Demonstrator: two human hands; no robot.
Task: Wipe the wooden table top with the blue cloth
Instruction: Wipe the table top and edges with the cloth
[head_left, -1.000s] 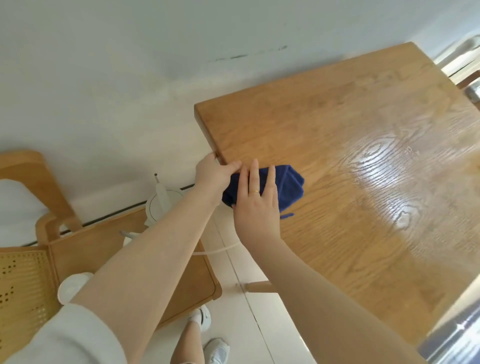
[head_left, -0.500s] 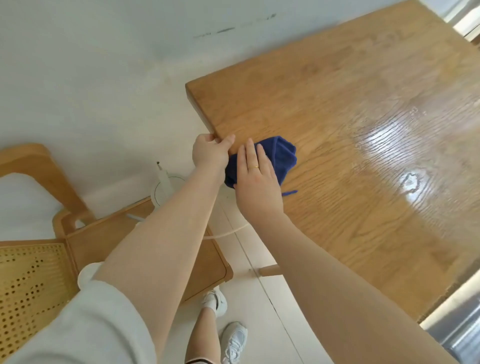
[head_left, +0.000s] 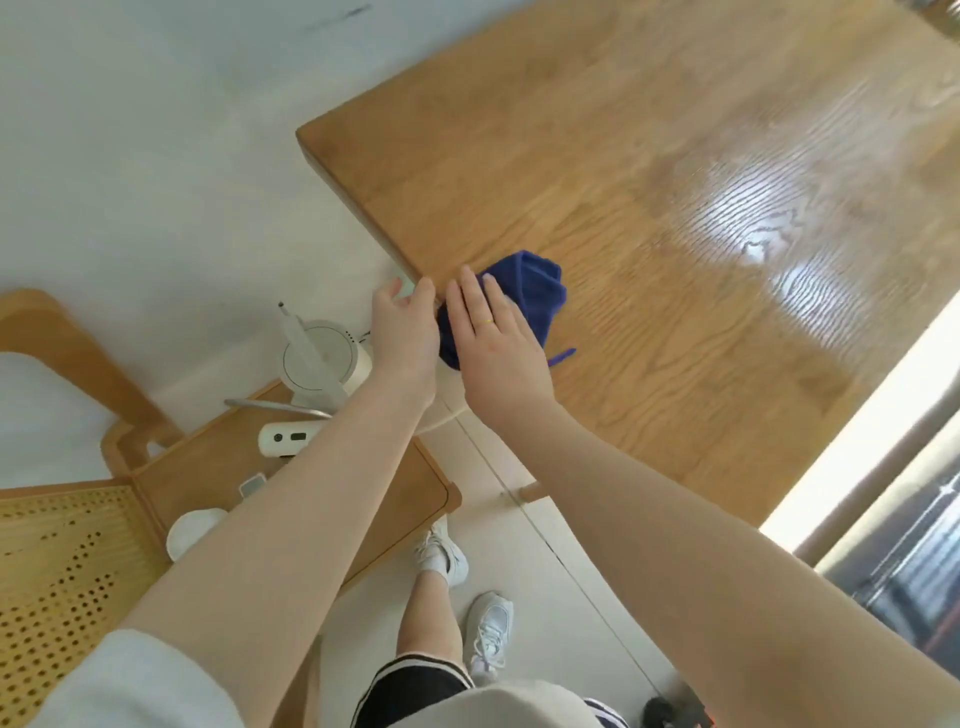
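Observation:
The blue cloth (head_left: 530, 291) lies bunched on the wooden table top (head_left: 649, 171), right at its left edge, with part of it hanging over. My right hand (head_left: 493, 343) presses flat on the cloth, fingers straight and together, a ring on one finger. My left hand (head_left: 402, 332) is cupped just off the table edge beside the cloth, thumb tip at the edge; whether it touches the cloth is unclear.
A white kettle (head_left: 322, 358), a white device (head_left: 285, 439) and a white dish (head_left: 192, 530) sit on a low wooden tray table (head_left: 218, 467) to the left. A cane-seat chair (head_left: 57, 571) stands at far left. My shoes (head_left: 441, 556) are on the pale floor.
Both hands and the cloth have slid along the table's left edge, away from the far corner and toward me. The left thumb no longer rests on the table top.

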